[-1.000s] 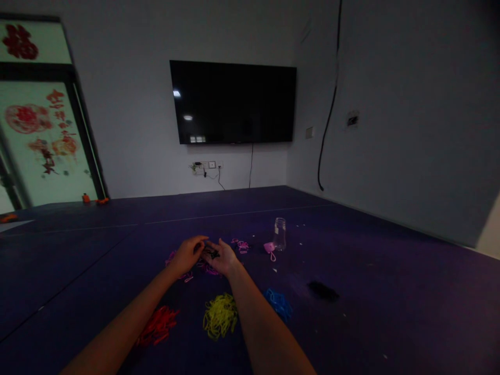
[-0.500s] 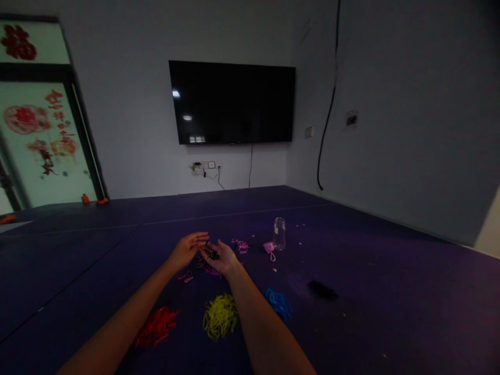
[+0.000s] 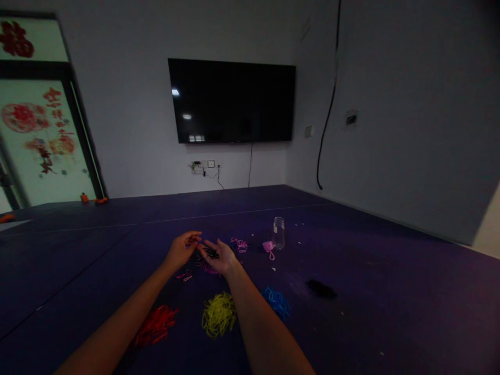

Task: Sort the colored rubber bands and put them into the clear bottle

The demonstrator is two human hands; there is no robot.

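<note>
Palm up above the mat, my right hand cradles a small bunch of black rubber bands. My left hand is beside its fingertips, with its own fingers curled together in a pinch; whatever they hold is too small and dark to make out. Under and around both hands lie loose pink and purple rubber bands, partly hidden by my right hand. Nearer to me are a red rubber band pile, a yellow rubber band pile and a blue rubber band pile, the blue partly behind my right forearm.
A clear open jar stands upright on the purple mat, with a pink looped cap-like piece beside it. To the right lies a black pile. White scraps dot the mat. A television hangs on the far wall.
My left hand has drawn slightly left, away from my right palm. The right hand stays nearly in place with the black bands. The view has shifted a little.
</note>
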